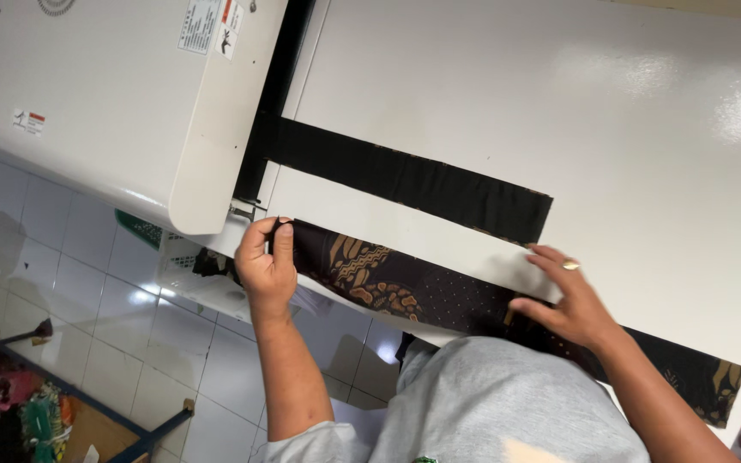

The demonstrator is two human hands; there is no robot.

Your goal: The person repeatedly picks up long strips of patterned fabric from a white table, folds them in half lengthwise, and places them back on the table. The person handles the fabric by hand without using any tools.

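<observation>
A person stands at a white counter (645, 154) and looks down at a long strip of dark cloth with brown patterns (388, 283). The strip lies along the near edge of the counter, from the machine side to the far right end.

The left hand (266, 261) pinches the left end of the patterned strip between thumb and fingers, right by the mouth of a big white machine (113, 103). The right hand (569, 300) lies flat on the strip further along, fingers spread out, pressing it down. There is a ring on one finger.

A second strip, plain black (413, 176), lies a bit further back on the counter. One end of it goes under the machine. It does not touch the patterned strip.

It looks like the person is lining up the end of the patterned strip at the machine's opening. The next move needs the end to go in straight and flat, with the right hand keeping the cloth smooth so it does not bunch up or slide off the edge.

Below the counter there is a tiled floor (87, 317) and a white basket (190, 266)
</observation>
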